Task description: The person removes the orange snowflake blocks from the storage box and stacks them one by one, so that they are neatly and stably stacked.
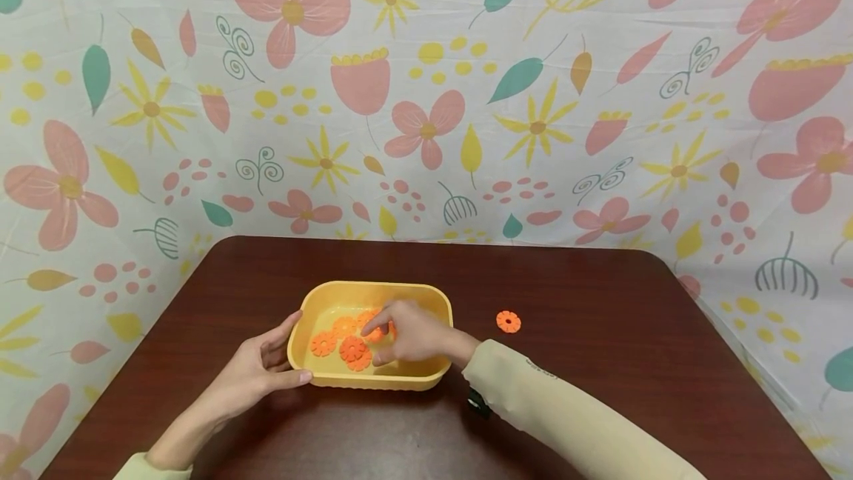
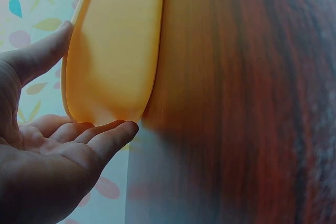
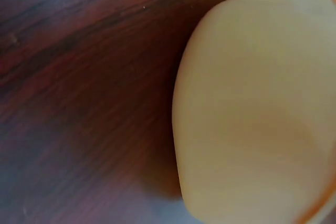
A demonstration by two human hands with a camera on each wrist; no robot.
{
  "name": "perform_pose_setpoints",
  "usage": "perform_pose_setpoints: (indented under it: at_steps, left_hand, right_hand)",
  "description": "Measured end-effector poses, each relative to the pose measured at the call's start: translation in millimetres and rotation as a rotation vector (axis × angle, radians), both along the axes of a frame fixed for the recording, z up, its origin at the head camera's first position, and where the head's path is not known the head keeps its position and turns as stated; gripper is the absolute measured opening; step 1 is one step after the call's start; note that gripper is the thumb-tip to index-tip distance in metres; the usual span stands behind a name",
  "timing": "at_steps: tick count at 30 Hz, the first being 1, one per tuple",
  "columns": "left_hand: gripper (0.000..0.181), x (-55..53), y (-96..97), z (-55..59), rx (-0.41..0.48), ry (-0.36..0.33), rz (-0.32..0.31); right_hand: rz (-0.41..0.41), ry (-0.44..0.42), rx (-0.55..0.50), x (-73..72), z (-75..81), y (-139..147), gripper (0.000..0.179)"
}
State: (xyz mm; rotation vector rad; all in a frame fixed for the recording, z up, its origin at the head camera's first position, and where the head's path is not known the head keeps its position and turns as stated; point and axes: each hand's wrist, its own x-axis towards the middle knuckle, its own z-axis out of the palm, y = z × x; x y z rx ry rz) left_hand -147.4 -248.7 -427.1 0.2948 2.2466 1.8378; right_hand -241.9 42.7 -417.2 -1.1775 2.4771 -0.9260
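Note:
A yellow plastic tub (image 1: 373, 382) stands on the table, holding several orange flower-shaped discs (image 1: 323, 344) with notched edges. My left hand (image 1: 249, 372) holds the tub's left end, thumb at the front corner and fingers at the far side. In the left wrist view, that thumb and the fingertips (image 2: 126, 129) touch the tub's wall (image 2: 115, 51). My right hand (image 1: 413, 332) reaches into the tub over the discs, thumb and index finger apart. It partly covers some discs. The tub's outer wall (image 3: 252, 103) fills much of the right wrist view.
One more orange disc (image 1: 509, 321) lies on the dark brown table (image 1: 586, 302), right of the tub. Behind the table hangs a white cloth (image 1: 426, 206) printed with flowers and leaves. The right sleeve (image 1: 553, 406) crosses over the table's front right part.

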Motion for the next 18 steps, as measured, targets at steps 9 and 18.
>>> perform_pose_setpoints:
  at_steps: [9, 18]
  left_hand:
    - [0.099, 0.9, -0.5, -0.4, -0.003, 0.004, -0.006]
    - [0.099, 1.1, -0.4, 0.0, -0.003, 0.012, -0.009]
  right_hand:
    - [-0.009, 0.014, 0.021, -0.7, -10.0, -9, 0.039]
    - [-0.006, 0.033, 0.047, -4.4, -14.5, -16, 0.042]
